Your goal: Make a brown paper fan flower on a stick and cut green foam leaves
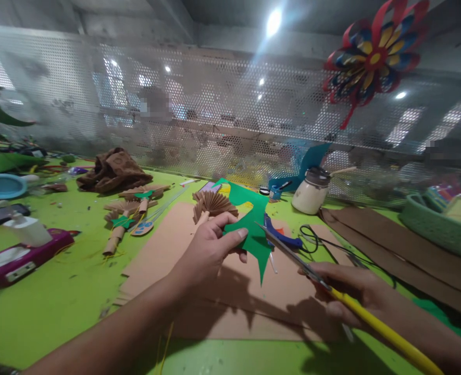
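Paper cutout (256,242), green, held above cardboard (158,255) near the centre of the frame

Principal piece: thin sheet, edges cut in curves and sharp points, one long point hanging downward.

Left hand (212,242), centre: pinching the cutout by its left side, thumb on top, fingers beneath.

Right hand (351,289), lower right: fingers closed around yellow-handled scissors (374,324), metal tip at the cutout's right-hand edge, handle running to the bottom right. Whether the blades are parted cannot be told.

Support: lime-green table (58,302), cardboard lying upon it in overlapping sheets, shadows of both hands across them.

Centre, behind the left hand: one pleated brown fan (214,202).

Left of centre: two rolled-paper pieces (115,240), each with pleated parts and a green pointed shape; brown cloth (115,172), crumpled, behind them.

Far left: purple power strip (11,260) with white plug (27,229); light-blue dish (2,195) above.

Right of centre: pale jar (308,195), dark top; dark blue curved item (283,238) just beside the cutout.

Far right: green basket (441,224), filled; brown sheets (371,237) alongside.

Upper right: red, blue and yellow flower-shaped ornament (374,57).
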Tool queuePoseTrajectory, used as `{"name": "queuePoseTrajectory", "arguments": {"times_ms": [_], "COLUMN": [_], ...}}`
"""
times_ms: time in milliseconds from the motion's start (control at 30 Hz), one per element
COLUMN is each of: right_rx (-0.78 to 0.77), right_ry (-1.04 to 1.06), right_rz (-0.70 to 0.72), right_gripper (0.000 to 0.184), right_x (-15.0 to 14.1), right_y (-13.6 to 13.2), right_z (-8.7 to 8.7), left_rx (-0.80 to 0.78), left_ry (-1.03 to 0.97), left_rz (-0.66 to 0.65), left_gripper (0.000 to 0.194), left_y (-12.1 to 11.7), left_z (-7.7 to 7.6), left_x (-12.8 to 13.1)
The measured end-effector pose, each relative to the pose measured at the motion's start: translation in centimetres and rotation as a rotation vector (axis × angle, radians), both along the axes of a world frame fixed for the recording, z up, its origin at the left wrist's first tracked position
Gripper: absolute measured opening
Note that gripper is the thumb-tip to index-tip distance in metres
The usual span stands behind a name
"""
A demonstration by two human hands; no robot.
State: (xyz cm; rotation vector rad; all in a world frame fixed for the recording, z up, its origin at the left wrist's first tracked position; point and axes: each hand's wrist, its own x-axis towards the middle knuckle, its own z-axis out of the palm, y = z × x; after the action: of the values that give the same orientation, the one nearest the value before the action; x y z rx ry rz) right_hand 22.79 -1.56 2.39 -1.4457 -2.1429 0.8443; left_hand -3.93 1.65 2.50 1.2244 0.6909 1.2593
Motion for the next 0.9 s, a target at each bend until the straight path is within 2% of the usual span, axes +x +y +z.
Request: {"name": "queuePoseTrajectory", "arguments": {"times_ms": [133, 367, 600, 800, 900], "right_rx": [-0.054, -0.113, -0.086, -0.092, -0.106], "right_ry": [0.016, 0.005, 0.051, 0.088, 0.091], "right_rz": [-0.018, 0.035, 0.032, 0.063, 0.061], "right_gripper": [0.053, 0.053, 0.045, 0.032, 0.034], "right_x": [-0.1, -0.7, -1.5, -1.8, -1.8], "right_y": [-0.3, -0.3, -0.4, -0.5, -0.4], "right_z": [-0.1, 0.7, 0.4, 0.6, 0.7], "left_rx": [0.023, 0.021, 0.008, 0.003, 0.003], "left_ry": [0.059, 0.130, 0.165, 0.112, 0.092], "left_rz": [-0.053, -0.094, -0.027, -0.048, -0.082], "left_gripper": [0.016, 0.017, 0.019, 0.017, 0.015], "left_y": [0.1, -0.3, -0.5, -0.4, -0.4], "left_z": [-0.4, -0.6, -0.6, -0.7, -0.6], "left_x": [-0.1, 0.3, 0.5, 0.6, 0.6]}}
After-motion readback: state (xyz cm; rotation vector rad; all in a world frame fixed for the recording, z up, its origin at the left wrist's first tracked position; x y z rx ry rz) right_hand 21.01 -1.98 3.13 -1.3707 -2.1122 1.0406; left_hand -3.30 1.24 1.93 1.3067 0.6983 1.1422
